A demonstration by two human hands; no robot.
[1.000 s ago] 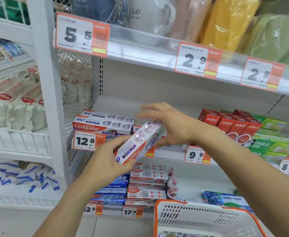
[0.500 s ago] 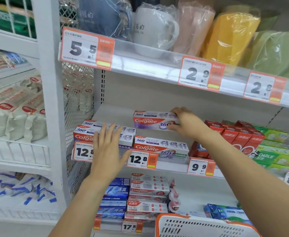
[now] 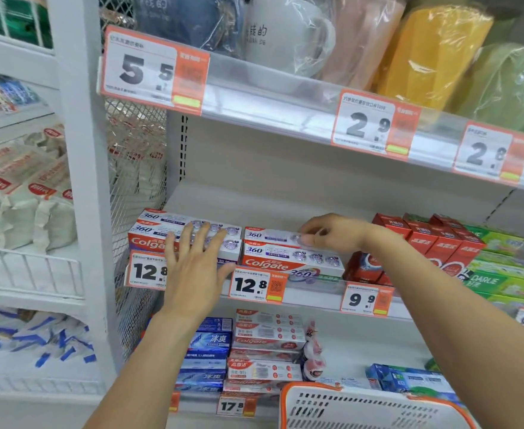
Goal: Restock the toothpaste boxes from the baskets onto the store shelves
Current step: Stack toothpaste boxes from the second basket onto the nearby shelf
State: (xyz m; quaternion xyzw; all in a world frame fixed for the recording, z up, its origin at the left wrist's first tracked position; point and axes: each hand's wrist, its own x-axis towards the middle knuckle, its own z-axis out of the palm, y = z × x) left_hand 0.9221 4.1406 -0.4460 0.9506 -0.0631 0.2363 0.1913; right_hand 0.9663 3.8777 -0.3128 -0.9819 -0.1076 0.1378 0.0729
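- left hand (image 3: 192,270): fingers (image 3: 189,239) straight and spread, released, palm facing the shelf front. the fingertips lie against the front face of the left colgate stack (image 3: 155,233); nothing is grasped.
- right hand (image 3: 332,233): fingers (image 3: 305,239) curled, pinching the right end of the top colgate box (image 3: 270,235).
- top colgate box: lies flat and lengthwise, directly on the front colgate box (image 3: 288,258), extending from the right fingertips toward the left fingers.
- left colgate stack: two boxes high, its right end just beside the left end of the top colgate box.
- middle shelf (image 3: 316,297): carries both stacks; its edge runs below both sets of fingers, with a 12.8 price tag (image 3: 256,284) between the left thumb and the right wrist.
- red toothpaste boxes (image 3: 434,239): stand behind the right wrist, on the far side from the fingers.
- white basket (image 3: 363,410): orange-rimmed, well below the right forearm, apart from both hands.
- lower shelf stock (image 3: 267,345): stacked boxes beneath the 12.8 price tag, below the fingers.
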